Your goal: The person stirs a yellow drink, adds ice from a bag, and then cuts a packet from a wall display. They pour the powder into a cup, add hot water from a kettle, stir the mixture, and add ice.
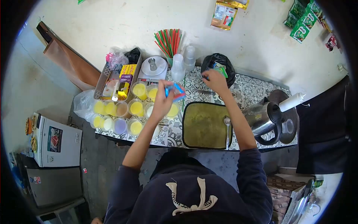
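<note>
My left hand [163, 99] is closed on a blue and red sachet [176, 91], held above the right end of the rows of plastic cups. Many of those cups [136, 107] hold yellow powder, others white, purple or brown contents. My right hand [214, 81] is bent inward beside a black plastic bag [230, 76] with a green packet [220, 68] in it; its fingers are pressed together on something small and dark. Below my right hand, a knife or scissors [203, 91] lies on the patterned table [261, 86].
A green mat [205, 125] with a spoon [227, 130] lies near the front edge. Steel kettle [261, 118] and white bottle [292, 102] stand right. Behind are a scale [153, 67], clear cups [178, 67], straws [168, 43] and a basket of boxes [99, 87].
</note>
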The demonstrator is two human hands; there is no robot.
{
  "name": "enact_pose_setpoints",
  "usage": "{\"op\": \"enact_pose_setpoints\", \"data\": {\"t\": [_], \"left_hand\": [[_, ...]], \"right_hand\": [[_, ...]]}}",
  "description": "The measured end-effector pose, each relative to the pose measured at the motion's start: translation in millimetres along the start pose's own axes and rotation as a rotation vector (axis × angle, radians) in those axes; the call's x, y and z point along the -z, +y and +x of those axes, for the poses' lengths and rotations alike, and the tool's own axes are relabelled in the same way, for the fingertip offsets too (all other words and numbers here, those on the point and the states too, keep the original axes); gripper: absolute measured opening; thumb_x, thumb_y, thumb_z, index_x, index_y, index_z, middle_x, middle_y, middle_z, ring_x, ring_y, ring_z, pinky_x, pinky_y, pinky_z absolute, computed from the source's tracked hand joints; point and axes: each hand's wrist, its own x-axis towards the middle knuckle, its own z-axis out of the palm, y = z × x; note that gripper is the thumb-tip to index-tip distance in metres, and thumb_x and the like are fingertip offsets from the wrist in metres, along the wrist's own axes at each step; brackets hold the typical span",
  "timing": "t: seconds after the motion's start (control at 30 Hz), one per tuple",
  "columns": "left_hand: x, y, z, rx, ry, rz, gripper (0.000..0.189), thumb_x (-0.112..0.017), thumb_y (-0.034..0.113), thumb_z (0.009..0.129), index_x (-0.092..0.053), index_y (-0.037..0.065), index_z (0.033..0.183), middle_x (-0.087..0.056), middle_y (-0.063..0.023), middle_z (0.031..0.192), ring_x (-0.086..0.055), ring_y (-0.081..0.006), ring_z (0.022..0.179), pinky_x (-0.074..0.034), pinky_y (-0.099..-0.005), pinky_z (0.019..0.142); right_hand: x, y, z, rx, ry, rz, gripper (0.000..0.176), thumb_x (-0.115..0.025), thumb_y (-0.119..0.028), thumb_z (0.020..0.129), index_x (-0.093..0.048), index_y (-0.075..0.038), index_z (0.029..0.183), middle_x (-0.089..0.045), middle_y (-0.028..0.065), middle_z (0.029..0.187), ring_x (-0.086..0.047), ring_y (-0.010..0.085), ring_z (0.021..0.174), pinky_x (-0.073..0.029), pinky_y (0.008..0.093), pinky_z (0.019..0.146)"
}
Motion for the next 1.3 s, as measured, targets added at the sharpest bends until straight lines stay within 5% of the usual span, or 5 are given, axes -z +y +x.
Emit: {"op": "enact_pose_setpoints", "data": {"t": [0.23, 0.47, 0.77, 1.07, 1.3], "left_hand": [[53, -62, 107, -0.077, 0.009, 0.45, 0.011, -0.04, -0.008, 0.08, -0.047, -0.001, 0.084, -0.058, -0.0157, 0.077, -0.062, -0.0219, 0.07, -0.05, -0.0322, 0.063], [73, -117, 140, 0.104, -0.003, 0.693, 0.017, -0.054, 0.014, 0.079, -0.056, -0.002, 0.085, -0.061, -0.0243, 0.075, -0.059, -0.0417, 0.075, -0.046, -0.0446, 0.069], [74, -134, 138, 0.159, -0.14, 0.921, 0.06, -0.083, 0.038, 0.05, -0.055, 0.001, 0.088, -0.062, -0.0167, 0.074, -0.062, -0.0323, 0.072, -0.048, -0.0378, 0.069], [78, -85, 142, 0.143, -0.178, 0.834, 0.063, -0.082, 0.045, 0.054, -0.054, 0.002, 0.091, -0.055, -0.0078, 0.064, -0.055, -0.0174, 0.06, -0.046, -0.0311, 0.058], [37, 16, 93, 0.125, -0.268, 0.119, 0.027, -0.072, 0.014, 0.076, -0.054, 0.004, 0.093, -0.045, 0.0035, 0.066, -0.041, -0.0025, 0.057, -0.037, -0.0193, 0.052]], "right_hand": [[-29, -57, 85, -0.043, 0.05, 0.043, 0.061, -0.069, -0.038, 0.071, -0.046, -0.01, 0.12, -0.049, 0.0169, 0.116, -0.056, 0.0359, 0.098, -0.048, 0.0443, 0.078], [-58, -67, 107, 0.008, 0.138, 0.104, 0.053, -0.072, -0.03, 0.07, -0.052, -0.012, 0.116, -0.057, 0.0124, 0.106, -0.059, 0.0321, 0.094, -0.049, 0.0412, 0.077], [-36, -75, 106, -0.009, 0.187, 0.117, 0.044, -0.071, -0.027, 0.07, -0.059, -0.013, 0.109, -0.061, 0.0092, 0.104, -0.06, 0.0296, 0.093, -0.05, 0.0403, 0.076], [40, -91, 94, 0.015, 0.415, 0.207, 0.039, -0.069, -0.029, 0.074, -0.059, -0.014, 0.109, -0.062, 0.0102, 0.104, -0.06, 0.0262, 0.093, -0.048, 0.037, 0.077], [80, -83, -34, -0.137, 0.541, 0.712, 0.043, -0.071, -0.013, 0.074, -0.049, -0.005, 0.11, -0.057, 0.0082, 0.103, -0.058, 0.0174, 0.091, -0.045, 0.0288, 0.08]]}}
